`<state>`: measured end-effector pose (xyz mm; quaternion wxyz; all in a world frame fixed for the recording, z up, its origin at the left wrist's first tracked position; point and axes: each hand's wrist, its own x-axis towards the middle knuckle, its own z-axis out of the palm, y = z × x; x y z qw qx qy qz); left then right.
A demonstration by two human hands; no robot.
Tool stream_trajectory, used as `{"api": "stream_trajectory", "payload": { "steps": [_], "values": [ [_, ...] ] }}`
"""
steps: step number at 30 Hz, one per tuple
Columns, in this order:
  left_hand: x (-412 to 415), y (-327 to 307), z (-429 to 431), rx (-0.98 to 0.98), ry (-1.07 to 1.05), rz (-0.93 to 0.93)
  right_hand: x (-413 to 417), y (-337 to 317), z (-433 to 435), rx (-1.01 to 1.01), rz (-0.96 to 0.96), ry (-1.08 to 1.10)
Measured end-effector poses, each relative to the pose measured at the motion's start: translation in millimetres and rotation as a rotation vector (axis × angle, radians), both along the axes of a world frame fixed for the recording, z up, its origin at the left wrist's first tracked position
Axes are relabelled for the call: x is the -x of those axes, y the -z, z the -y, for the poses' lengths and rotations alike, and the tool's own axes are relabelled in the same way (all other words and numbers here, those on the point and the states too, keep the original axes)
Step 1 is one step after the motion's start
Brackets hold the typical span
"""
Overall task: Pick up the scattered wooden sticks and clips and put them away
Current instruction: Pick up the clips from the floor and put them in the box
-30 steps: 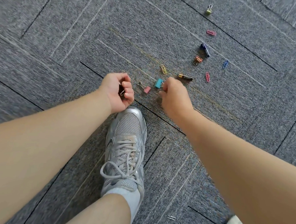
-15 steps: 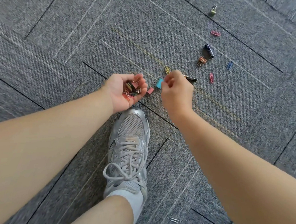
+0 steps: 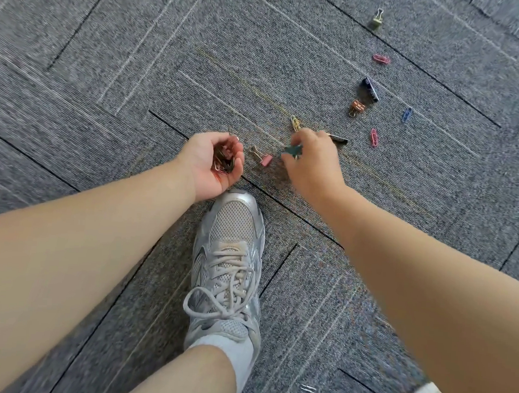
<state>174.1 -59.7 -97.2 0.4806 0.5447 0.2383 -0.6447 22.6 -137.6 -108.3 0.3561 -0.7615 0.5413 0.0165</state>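
Fingers (image 3: 303, 137) of the right hand (image 3: 313, 164) pinch a teal binder clip (image 3: 292, 151), just right of the left hand (image 3: 206, 168), cupped round collected clips (image 3: 224, 160); a pink binder clip (image 3: 265, 159) lies between them.

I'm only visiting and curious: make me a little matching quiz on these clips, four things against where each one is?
1. teal binder clip
2. pink binder clip
3. heap of clips
4. olive binder clip

a. cupped in the left hand
b. farthest away on the carpet
c. pinched by the right hand
d. on the carpet between the two hands

Pairs: 1-c, 2-d, 3-a, 4-b.
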Motion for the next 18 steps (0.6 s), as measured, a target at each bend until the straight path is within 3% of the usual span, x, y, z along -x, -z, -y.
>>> {"api": "stream_trajectory", "payload": {
  "steps": [2,6,8,10,13,15,18],
  "values": [
    [0,0,1,0.028,-0.011,0.007,-8,-7,0,0.024,0.101,0.123],
    [1,-2,3,0.09,0.003,-0.02,-28,-28,-21,-0.006,0.34,-0.035],
    [2,-3,3,0.086,-0.024,-0.042,-28,-25,-25,0.014,0.37,0.058],
    [3,-3,2,0.059,-0.062,-0.054,-24,-15,-24,0.009,0.298,0.151],
    [3,0,0,0.024,-0.094,-0.061,-19,1,-29,-0.018,0.014,-0.089],
    [3,0,0,0.029,-0.118,-0.07,-17,8,-30,0.027,-0.079,-0.206],
    [2,-1,3,0.049,-0.119,-0.047,-19,5,-25,0.02,-0.002,0.007]
  ]
}}
